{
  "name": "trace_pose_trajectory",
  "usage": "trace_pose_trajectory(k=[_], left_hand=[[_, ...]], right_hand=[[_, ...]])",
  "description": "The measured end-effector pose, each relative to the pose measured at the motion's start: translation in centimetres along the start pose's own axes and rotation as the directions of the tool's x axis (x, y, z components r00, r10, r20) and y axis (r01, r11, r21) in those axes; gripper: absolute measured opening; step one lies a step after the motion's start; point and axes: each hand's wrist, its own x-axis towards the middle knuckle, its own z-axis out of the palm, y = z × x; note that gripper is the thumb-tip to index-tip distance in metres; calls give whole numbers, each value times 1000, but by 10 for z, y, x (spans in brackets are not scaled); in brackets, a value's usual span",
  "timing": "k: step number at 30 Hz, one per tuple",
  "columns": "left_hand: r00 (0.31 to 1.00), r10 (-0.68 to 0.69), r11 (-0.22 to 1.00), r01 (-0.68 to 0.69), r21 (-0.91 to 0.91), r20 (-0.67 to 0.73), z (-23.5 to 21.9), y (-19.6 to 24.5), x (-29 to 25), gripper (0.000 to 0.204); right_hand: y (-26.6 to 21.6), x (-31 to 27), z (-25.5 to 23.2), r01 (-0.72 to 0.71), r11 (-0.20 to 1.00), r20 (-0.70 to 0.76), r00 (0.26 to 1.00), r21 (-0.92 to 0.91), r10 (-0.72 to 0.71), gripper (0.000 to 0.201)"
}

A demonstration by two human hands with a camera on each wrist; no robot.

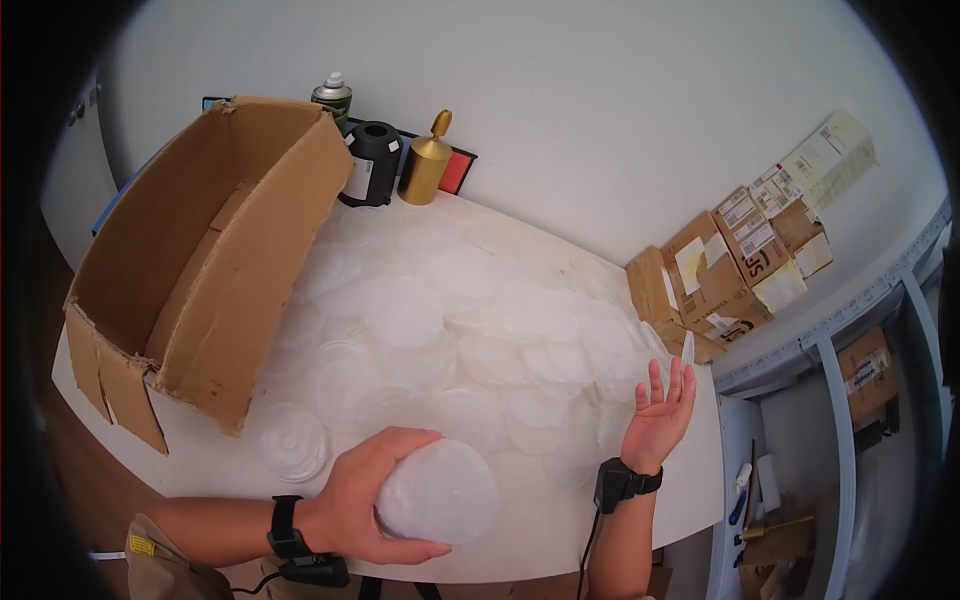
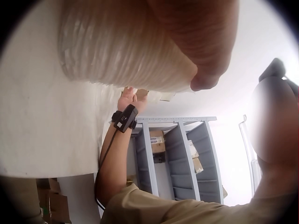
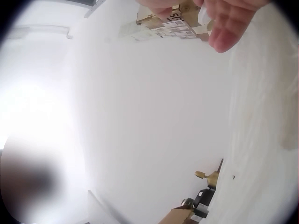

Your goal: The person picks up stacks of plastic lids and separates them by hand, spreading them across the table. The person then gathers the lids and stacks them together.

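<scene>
My left hand [image 1: 375, 495] grips a thick stack of round translucent plastic lids [image 1: 440, 492] near the table's front edge. Seen from the left wrist, the edges of the stacked lids [image 2: 121, 51] make close ridges, with fingers over one side. At the table's right side my right hand [image 1: 660, 415] is raised, palm showing and fingers extended. A single lid [image 1: 688, 347], nearly edge-on, appears right at its fingertips; the right wrist view also shows this white lid [image 3: 204, 16] beside the fingers. Many loose lids [image 1: 480, 340] overlap across the table.
A long open cardboard box [image 1: 225, 300] stands on the left, with one lid [image 1: 293, 441] lying near it. Behind are a spray can [image 1: 332, 97], a black container [image 1: 372, 165] and a brass-coloured canister [image 1: 426, 170]. Taped cartons [image 1: 715, 275] and a grey shelf [image 1: 840, 440] are at right.
</scene>
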Motion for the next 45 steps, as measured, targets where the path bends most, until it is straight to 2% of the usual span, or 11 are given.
trace_pose_trajectory(k=[5, 8, 9, 11, 13, 15, 16, 18, 21, 30, 45], left_hand=[[999, -34, 999, 34, -5, 17, -1, 2, -1, 90], [997, -70, 997, 71, -21, 28, -2, 2, -3, 90], [996, -76, 996, 78, -39, 44, -2, 3, -3, 91], [997, -75, 997, 76, -12, 27, -3, 5, -2, 91], [997, -75, 997, 75, 7, 20, -3, 6, -1, 91], [999, -29, 1000, 29, 9, -30, -2, 6, 0, 86], [999, -34, 999, 35, 13, -40, -3, 5, -2, 86], [997, -81, 997, 81, 8, 8, -3, 4, -4, 93], [995, -96, 995, 96, 21, -2, -3, 6, -3, 93], [999, -34, 999, 35, 29, -42, -2, 5, -1, 84], [998, -42, 998, 44, 42, -50, -1, 5, -1, 84]], right_hand=[[13, -5, 1, -105, 994, -87, 991, 17, 106, 59], [6, -27, 14, 87, 994, 148, 986, -73, -76, 53], [8, -39, 18, 75, 995, 166, 984, -67, -63, 53], [13, -67, 17, 239, 970, 571, 803, -47, -170, 51], [8, -98, 29, 422, 906, 752, 588, 29, -297, 47], [0, -118, 35, 514, 851, 853, 390, 111, -347, 38], [-4, -124, 37, 508, 854, 857, 384, 116, -344, 38], [-8, -131, 39, 589, 797, 916, 231, 136, -327, 30], [-4, -131, 37, 523, 841, 902, 283, 138, -325, 26], [-9, -133, 39, 403, 913, 922, 324, 68, -211, 18], [-2, -137, 32, 383, 924, 875, 445, 5, -190, 22]])
